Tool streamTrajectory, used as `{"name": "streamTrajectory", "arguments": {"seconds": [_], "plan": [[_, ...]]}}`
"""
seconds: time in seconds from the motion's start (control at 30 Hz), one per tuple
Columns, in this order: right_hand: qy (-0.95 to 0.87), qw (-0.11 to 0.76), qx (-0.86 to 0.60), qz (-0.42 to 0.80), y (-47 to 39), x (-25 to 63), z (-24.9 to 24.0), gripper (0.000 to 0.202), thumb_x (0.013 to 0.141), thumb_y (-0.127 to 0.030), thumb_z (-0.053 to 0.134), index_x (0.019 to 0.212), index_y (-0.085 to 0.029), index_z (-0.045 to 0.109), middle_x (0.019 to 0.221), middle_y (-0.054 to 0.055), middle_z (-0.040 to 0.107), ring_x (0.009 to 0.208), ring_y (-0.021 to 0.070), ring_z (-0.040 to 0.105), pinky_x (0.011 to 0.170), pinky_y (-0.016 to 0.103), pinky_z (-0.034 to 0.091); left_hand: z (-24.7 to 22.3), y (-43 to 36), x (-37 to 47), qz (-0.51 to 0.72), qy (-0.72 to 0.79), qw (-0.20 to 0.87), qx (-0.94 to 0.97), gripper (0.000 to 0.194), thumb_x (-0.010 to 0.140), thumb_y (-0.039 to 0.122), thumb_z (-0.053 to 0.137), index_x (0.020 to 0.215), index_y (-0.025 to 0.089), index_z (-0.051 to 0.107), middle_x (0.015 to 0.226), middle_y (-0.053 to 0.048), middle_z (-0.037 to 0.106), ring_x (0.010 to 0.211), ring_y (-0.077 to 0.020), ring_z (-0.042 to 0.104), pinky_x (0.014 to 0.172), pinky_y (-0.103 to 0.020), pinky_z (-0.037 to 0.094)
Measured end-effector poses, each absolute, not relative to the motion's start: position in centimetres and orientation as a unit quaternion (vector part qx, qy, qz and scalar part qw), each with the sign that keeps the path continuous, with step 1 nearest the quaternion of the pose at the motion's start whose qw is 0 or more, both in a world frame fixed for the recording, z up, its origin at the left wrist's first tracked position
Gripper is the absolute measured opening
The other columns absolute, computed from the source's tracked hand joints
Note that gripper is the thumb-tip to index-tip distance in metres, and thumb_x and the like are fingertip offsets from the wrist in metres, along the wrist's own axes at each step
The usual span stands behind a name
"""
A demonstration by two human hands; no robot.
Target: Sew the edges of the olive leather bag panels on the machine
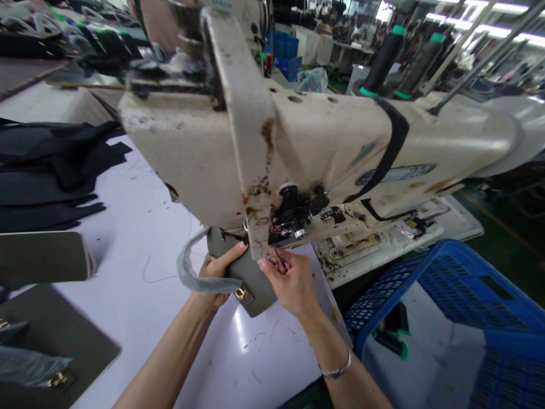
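Observation:
A grey-green bag panel (260, 292) lies under the head of a white sewing machine (187, 147), tilted on the pale tabletop. My left hand (213, 279) grips the panel's left side, thumb on top and fingers beneath. Over that wrist loops a bag handle (187, 268) wrapped in clear plastic, joined to the panel by a gold metal fitting (241, 293). Close to the needle area, my right hand (294, 281) is closed around what look like small snips (283, 262) with a pink part. The machine's rusty lever hides the needle and part of the panel's far edge.
Black fabric pieces (46, 176) are stacked at the left, above more grey-green panels (63, 335). A blue plastic basket (451, 272) with thread spools (390, 342) stands at the right. Tall black thread cones (385, 59) rise behind the machine. Loose threads litter the tabletop (149, 318).

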State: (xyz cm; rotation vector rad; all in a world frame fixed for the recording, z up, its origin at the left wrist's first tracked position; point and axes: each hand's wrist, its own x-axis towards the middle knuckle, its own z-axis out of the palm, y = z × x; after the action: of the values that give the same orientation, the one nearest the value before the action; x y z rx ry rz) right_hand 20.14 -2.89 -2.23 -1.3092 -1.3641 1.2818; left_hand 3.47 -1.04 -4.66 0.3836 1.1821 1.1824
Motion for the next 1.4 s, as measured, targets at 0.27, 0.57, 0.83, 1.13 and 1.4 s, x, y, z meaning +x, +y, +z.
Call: {"name": "streamTrajectory", "arguments": {"seconds": [0.27,0.57,0.83,1.13,1.4], "plan": [[-0.544,0.392,-0.417,0.613,0.5,22.8,-2.5,0.027,0.082,-0.034,0.077,0.106,-0.023,0.085,0.092,0.003,0.08,0.09,0.0215,0.071,0.082,0.032,0.055,-3.7,-2.9,7.1,0.613,0.508,0.594,0.117,0.041,0.069,0.021,0.09,0.105,0.017,0.071,0.118,-0.009,0.078,0.122,-0.036,0.069,0.093,-0.038,0.067],[-0.6,0.367,-0.419,0.574,3.1,24.7,-2.3,0.012,0.076,-0.031,0.085,0.086,-0.023,0.085,0.068,-0.001,0.072,0.066,0.0173,0.066,0.065,0.031,0.055,-2.7,-3.7,10.7,0.647,0.514,0.563,0.006,0.031,0.075,0.022,0.086,0.102,0.019,0.071,0.135,-0.011,0.071,0.138,-0.0389,0.058,0.104,-0.043,0.062],[-0.58,0.399,-0.416,0.577,3.1,24.1,-3.1,0.015,0.074,-0.033,0.088,0.086,-0.025,0.084,0.071,-0.001,0.076,0.07,0.0198,0.07,0.066,0.032,0.057,-2.7,-2.9,10.6,0.676,0.514,0.528,0.007,0.03,0.07,0.016,0.088,0.097,0.019,0.073,0.122,-0.008,0.077,0.131,-0.0359,0.064,0.099,-0.037,0.064],[-0.595,0.401,-0.429,0.548,2.1,23.8,-3.4,0.012,0.084,-0.031,0.079,0.093,-0.024,0.083,0.094,0.003,0.082,0.089,0.0235,0.075,0.086,0.038,0.058,-2.7,-2.5,9.2,0.656,0.531,0.535,0.024,0.03,0.068,0.016,0.09,0.094,0.017,0.074,0.115,-0.007,0.078,0.11,-0.031,0.074,0.086,-0.033,0.067],[-0.603,0.401,-0.437,0.533,1.3,23.6,-3.4,0.017,0.083,-0.03,0.078,0.097,-0.023,0.084,0.086,0.002,0.079,0.08,0.0191,0.071,0.072,0.028,0.054,-4.0,-2.2,8.2,0.678,0.507,0.525,0.086,0.039,0.059,0.022,0.099,0.091,0.012,0.08,0.102,-0.013,0.079,0.079,-0.0238,0.075,0.072,-0.031,0.068]]}}
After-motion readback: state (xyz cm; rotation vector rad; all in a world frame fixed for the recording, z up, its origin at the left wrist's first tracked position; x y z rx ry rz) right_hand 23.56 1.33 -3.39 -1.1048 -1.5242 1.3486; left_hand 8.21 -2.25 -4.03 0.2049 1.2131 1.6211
